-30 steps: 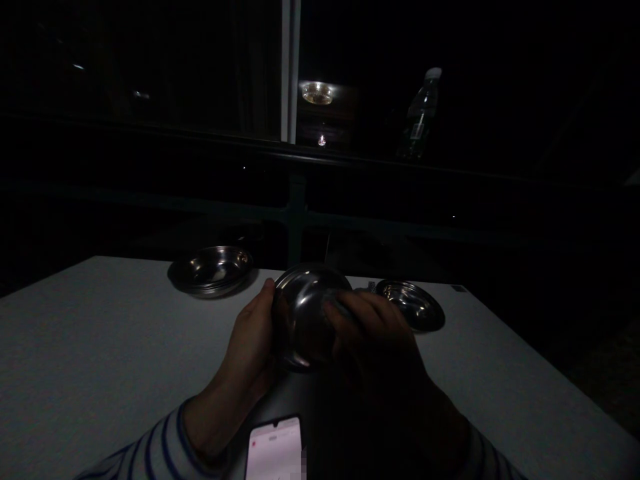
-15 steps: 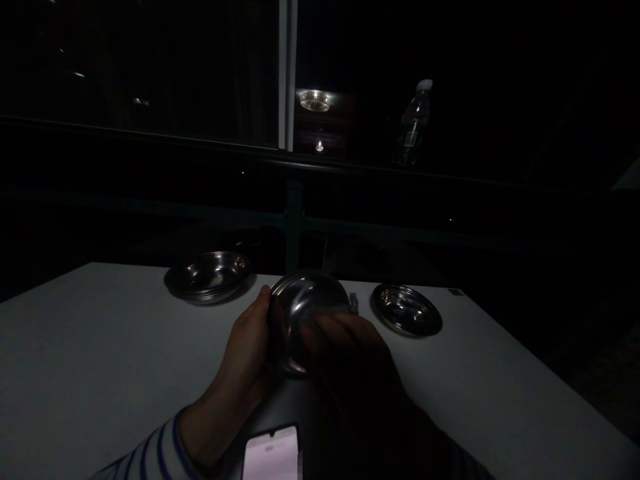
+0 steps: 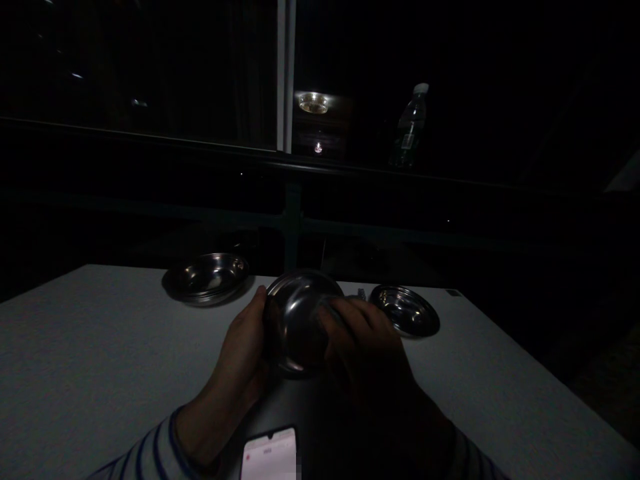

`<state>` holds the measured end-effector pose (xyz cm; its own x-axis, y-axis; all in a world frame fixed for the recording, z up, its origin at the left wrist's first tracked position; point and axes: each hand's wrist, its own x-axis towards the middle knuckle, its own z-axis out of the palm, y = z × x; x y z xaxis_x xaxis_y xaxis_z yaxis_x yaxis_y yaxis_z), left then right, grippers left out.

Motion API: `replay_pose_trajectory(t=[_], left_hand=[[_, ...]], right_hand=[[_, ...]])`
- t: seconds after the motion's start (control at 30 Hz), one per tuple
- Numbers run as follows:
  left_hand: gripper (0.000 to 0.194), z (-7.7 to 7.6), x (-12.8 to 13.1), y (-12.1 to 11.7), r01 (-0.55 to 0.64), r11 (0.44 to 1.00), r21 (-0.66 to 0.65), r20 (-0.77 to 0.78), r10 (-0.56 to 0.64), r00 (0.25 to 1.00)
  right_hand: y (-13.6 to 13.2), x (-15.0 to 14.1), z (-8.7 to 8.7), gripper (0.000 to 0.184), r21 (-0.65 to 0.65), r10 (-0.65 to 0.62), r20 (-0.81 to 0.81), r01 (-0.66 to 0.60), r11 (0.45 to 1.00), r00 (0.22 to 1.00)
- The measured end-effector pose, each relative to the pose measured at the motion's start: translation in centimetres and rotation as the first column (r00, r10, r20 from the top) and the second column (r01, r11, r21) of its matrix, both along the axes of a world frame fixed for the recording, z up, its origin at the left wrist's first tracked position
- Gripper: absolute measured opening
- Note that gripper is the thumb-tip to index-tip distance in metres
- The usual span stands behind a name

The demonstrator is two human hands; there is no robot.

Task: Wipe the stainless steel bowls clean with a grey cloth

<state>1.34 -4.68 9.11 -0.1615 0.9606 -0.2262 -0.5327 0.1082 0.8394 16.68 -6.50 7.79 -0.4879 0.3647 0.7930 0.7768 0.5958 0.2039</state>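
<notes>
A shiny metal bowl (image 3: 290,320) is tilted up above the table, its rounded surface facing me. My left hand (image 3: 245,340) is closed around its left rim, thumb at the top edge. Against the bowl's right side presses my right hand (image 3: 363,340), fingers bent. A small greyish, cloth-like piece (image 3: 361,293) pokes out past those fingers; most of it is hidden and its kind is unclear in the dark. Below the bowl, a lit phone (image 3: 270,457) lies between my forearms.
Stacked metal bowls (image 3: 205,280) stand at the back left of the white table (image 3: 125,360). Another metal bowl (image 3: 407,313) sits to the right, close behind my right hand. Beyond the table are a window frame (image 3: 285,80) and a plastic bottle (image 3: 410,127).
My right hand has shifted up and right across the bowl's surface, and the greyish piece moved with it. The left hand keeps its grip. The view has shifted slightly.
</notes>
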Motion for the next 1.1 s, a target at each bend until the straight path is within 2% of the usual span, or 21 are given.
replay_pose_trajectory(t=[0.1,0.23,0.37,0.47,0.6,0.67,0.87,1.0,1.1], left_hand=[[0.023,0.7,-0.3,0.3,-0.085,0.996,-0.025,0.011,0.085,0.996],[0.020,1.2,-0.8,0.6,-0.152,0.988,0.027,0.051,0.151,0.987],[0.023,1.1,-0.7,0.3,-0.108,0.994,0.029,0.059,0.106,0.993],[0.022,1.1,-0.5,0.1,-0.095,0.995,0.013,0.074,0.094,0.993],[0.023,1.1,-0.2,0.0,-0.094,0.996,-0.005,0.080,0.094,0.992],[0.022,0.9,-0.1,0.0,-0.058,0.998,-0.002,0.083,0.058,0.995],[0.023,0.2,0.1,-0.3,0.015,1.000,0.000,0.067,-0.015,0.998],[0.025,0.0,0.1,-0.3,0.078,0.997,-0.011,0.062,-0.077,0.995],[0.022,0.1,0.1,-0.2,0.044,0.999,-0.014,0.062,-0.043,0.997]], right_hand=[[0.3,0.5,0.1,0.033,-0.015,-0.040,-0.008,0.040,0.999,0.999],[-0.4,-0.4,-0.4,0.035,0.028,0.020,0.000,-0.020,0.999,1.000],[-1.7,-1.5,-0.5,0.036,0.032,0.061,0.056,-0.063,0.997,0.997],[-1.5,-1.0,0.0,0.034,0.040,0.066,0.058,-0.069,0.997,0.996],[-0.6,-0.1,0.1,0.031,0.065,0.004,-0.001,-0.004,0.998,1.000],[-0.7,-0.4,-0.2,0.032,0.064,-0.015,-0.028,0.017,0.998,0.999],[-1.1,-1.2,-0.2,0.033,0.072,0.079,-0.035,-0.077,0.994,0.996],[-0.7,-0.6,0.0,0.033,0.046,0.000,-0.060,0.003,0.999,0.998],[-1.1,-1.2,-0.8,0.041,0.011,0.031,-0.044,-0.031,0.999,0.999]])
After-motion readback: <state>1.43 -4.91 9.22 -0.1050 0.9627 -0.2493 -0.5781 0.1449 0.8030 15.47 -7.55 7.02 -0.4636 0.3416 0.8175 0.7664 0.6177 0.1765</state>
